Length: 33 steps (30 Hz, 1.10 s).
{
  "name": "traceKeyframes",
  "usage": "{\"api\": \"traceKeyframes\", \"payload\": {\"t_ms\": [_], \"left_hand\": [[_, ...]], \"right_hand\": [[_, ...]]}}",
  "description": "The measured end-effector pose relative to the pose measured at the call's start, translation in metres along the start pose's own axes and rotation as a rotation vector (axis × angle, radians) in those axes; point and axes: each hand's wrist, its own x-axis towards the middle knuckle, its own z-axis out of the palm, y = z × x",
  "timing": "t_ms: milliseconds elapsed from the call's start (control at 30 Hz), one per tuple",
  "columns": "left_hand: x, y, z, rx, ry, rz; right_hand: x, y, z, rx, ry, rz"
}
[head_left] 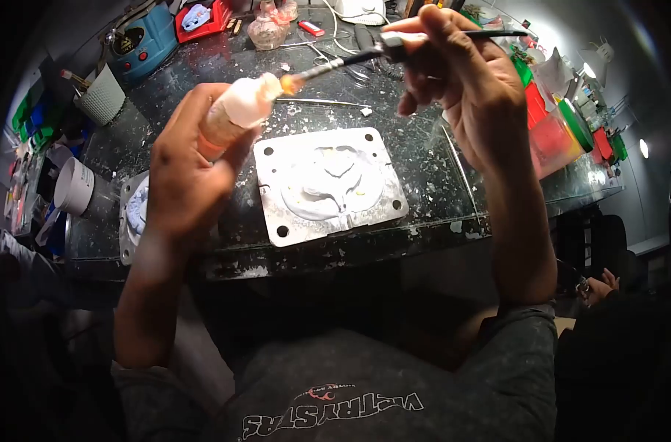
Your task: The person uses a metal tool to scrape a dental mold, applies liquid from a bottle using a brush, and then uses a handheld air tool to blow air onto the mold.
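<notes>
My left hand [195, 162] is wrapped around a small whitish bottle [248, 102], tilted with its neck to the upper right. In my raised right hand [464, 74] is a brush [335, 65] with a dark handle and a metal ferrule. Its orange-tinged tip is right at the bottle's mouth. A small grey blocky piece [393, 47] shows by the right fingertips, around the handle. Below and between the hands lies a metal flask half [276, 230] filled with white plaster, which bears a raised, curved mould shape.
Another flask half [125, 250] lies partly behind my left forearm. White cups [74, 186] stand at left, near a blue machine [142, 44] and a red tray [221, 16]. A green-lidded jar [575, 125] is at right. A thin metal tool [313, 102] lies on the speckled black bench [438, 199].
</notes>
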Motion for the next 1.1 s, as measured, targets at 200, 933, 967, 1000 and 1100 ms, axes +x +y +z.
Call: {"api": "traceKeyframes", "payload": {"t_ms": [200, 933, 967, 1000, 1100], "left_hand": [[0.025, -0.039, -0.003, -0.017, 0.057, -0.068], [-0.003, -0.008, -0.008, 0.365, 0.101, 0.164], [-0.01, -0.001, -0.01, 0.352, 0.095, 0.22], [-0.017, 0.004, -0.011, 0.339, 0.093, 0.275], [-0.04, 0.009, -0.008, 0.225, 0.0, 0.285]], "right_hand": [[0.002, -0.014, 0.028, -0.185, -0.053, 0.137], [0.004, -0.005, 0.043, -0.812, -0.121, -0.176], [0.001, -0.005, 0.042, -0.738, -0.153, -0.141], [0.0, -0.003, 0.041, -0.663, -0.187, -0.108], [-0.005, 0.006, 0.038, -0.685, -0.119, -0.14]]}}
